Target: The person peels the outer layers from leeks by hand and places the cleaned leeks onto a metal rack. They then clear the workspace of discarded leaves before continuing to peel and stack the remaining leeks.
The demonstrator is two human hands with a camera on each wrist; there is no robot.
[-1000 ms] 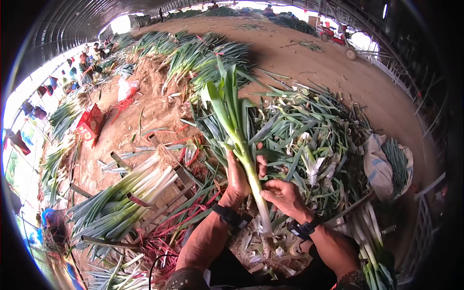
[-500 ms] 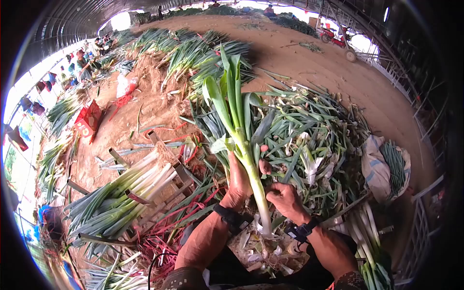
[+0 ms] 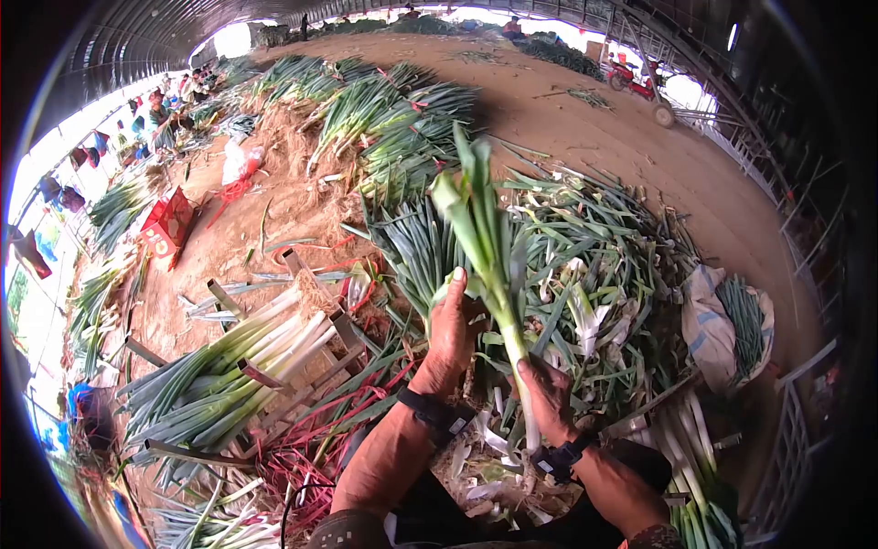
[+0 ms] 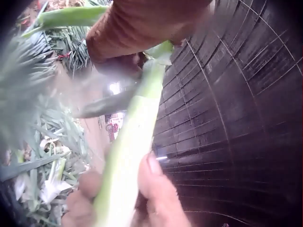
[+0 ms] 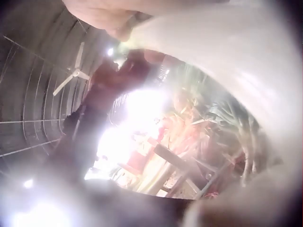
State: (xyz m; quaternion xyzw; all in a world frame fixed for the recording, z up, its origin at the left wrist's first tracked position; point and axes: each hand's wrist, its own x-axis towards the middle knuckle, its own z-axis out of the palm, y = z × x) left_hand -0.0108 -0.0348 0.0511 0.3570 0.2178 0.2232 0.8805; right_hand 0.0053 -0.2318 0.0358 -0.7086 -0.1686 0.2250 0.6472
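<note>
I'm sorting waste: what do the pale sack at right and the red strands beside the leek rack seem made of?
Pale sack: probably woven plastic, matt, judging by its blue stripes and broad folds. Red strands: perhaps plastic twine, from their bright, thin, tangled lengths; finish unclear.

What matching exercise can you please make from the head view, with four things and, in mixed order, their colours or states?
Things:
1. Sack
2. Raised leek
3. Wrist straps
4. Bag

Colours or states:
A. Black
B. Red with white marks
C. Held in the right hand
D. Pale with blue marks

Pairs: 1-D, 2-C, 3-A, 4-B
</note>
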